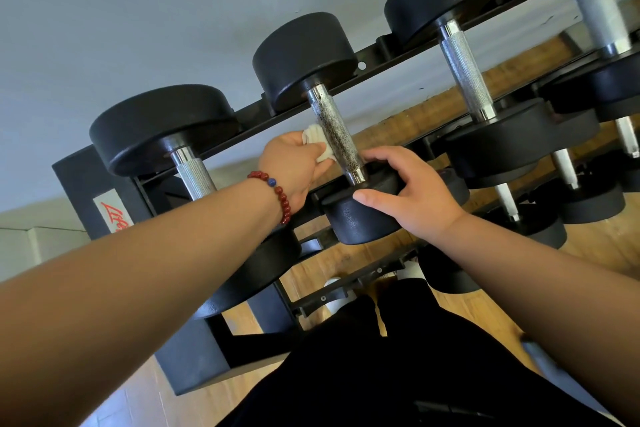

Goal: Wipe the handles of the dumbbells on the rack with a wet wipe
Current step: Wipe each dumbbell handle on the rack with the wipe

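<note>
A black rack [79, 180] carries several black dumbbells with knurled chrome handles on its top row. My left hand [292, 163], with a red bead bracelet on the wrist, holds a crumpled white wipe [317, 142] against the left side of the second dumbbell's handle [337, 135]. My right hand [412, 196] grips the near head of that same dumbbell [360, 222], fingers over its top edge and thumb on its face. The first dumbbell's handle [195, 175] lies left of my left wrist, partly hidden by my forearm. The third handle [467, 74] is to the right.
Lower rows hold more dumbbells [588, 204] at the right. A pale wall [138, 10] stands behind the rack. A wooden floor [467, 308] lies below, and my dark trousers [398, 374] and white shoes [334, 291] are close to the rack's base.
</note>
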`<action>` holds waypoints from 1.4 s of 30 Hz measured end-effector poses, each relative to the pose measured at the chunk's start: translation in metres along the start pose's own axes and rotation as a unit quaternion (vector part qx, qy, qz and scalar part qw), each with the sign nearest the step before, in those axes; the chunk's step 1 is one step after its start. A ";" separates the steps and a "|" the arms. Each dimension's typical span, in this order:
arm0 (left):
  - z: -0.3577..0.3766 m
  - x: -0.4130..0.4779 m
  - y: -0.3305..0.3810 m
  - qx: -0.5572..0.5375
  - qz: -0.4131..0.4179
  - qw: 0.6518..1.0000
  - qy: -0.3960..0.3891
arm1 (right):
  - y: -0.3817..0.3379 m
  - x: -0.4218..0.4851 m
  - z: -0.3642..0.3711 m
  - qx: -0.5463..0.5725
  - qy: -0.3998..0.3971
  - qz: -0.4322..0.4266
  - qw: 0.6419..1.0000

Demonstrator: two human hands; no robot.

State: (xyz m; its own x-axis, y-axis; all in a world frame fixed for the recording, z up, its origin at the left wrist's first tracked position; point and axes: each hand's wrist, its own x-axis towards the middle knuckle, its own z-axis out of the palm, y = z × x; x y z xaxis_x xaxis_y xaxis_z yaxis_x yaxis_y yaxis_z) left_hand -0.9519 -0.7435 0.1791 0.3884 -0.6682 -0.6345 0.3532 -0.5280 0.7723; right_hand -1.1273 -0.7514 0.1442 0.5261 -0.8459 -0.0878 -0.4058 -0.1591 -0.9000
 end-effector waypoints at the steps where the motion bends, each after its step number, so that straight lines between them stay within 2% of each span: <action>1: 0.001 -0.003 -0.003 0.017 0.010 1.000 0.009 | 0.000 0.000 0.000 0.000 0.000 0.000 1.000; 4: 0.001 -0.007 -0.004 0.041 0.033 0.998 0.032 | 0.000 0.000 0.000 0.005 0.003 -0.001 1.000; 9: 0.004 0.005 0.013 0.004 0.051 0.997 0.051 | -0.003 -0.001 -0.001 0.006 -0.002 0.000 1.000; 14: 0.001 -0.003 -0.007 0.042 0.037 0.998 0.034 | -0.008 0.001 -0.003 -0.018 -0.027 0.002 0.999; 19: -0.001 0.008 0.017 -0.001 0.055 0.998 0.038 | -0.022 0.010 -0.009 -0.069 -0.081 0.096 0.990; 21: 0.002 0.014 0.024 -0.043 0.063 0.996 0.051 | -0.026 0.018 -0.006 -0.090 -0.074 0.113 0.987; 24: 0.003 0.010 0.007 -0.019 0.060 0.997 0.052 | -0.027 0.023 0.001 -0.119 -0.042 0.121 0.985; 27: -0.002 0.007 -0.008 -0.007 0.044 0.998 0.033 | -0.026 0.022 0.002 -0.109 -0.032 0.120 0.986; 32: 0.001 0.015 0.007 -0.056 0.052 0.996 0.037 | -0.027 0.021 0.002 -0.093 -0.014 0.118 0.989; 36: -0.004 0.008 -0.004 -0.019 0.051 0.998 0.024 | -0.029 0.021 0.003 -0.099 -0.010 0.118 0.988; 42: -0.005 0.018 0.011 -0.086 0.038 0.996 0.008 | -0.029 0.020 0.002 -0.094 -0.010 0.122 0.988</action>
State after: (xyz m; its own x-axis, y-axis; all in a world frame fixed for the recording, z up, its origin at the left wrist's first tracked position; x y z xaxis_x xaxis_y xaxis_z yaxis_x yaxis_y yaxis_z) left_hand -0.9369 -0.7585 0.1756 0.4320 -0.6944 -0.5755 0.4618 -0.3778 0.8025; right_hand -1.1032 -0.7628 0.1678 0.4101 -0.8605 -0.3022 -0.6533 -0.0460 -0.7557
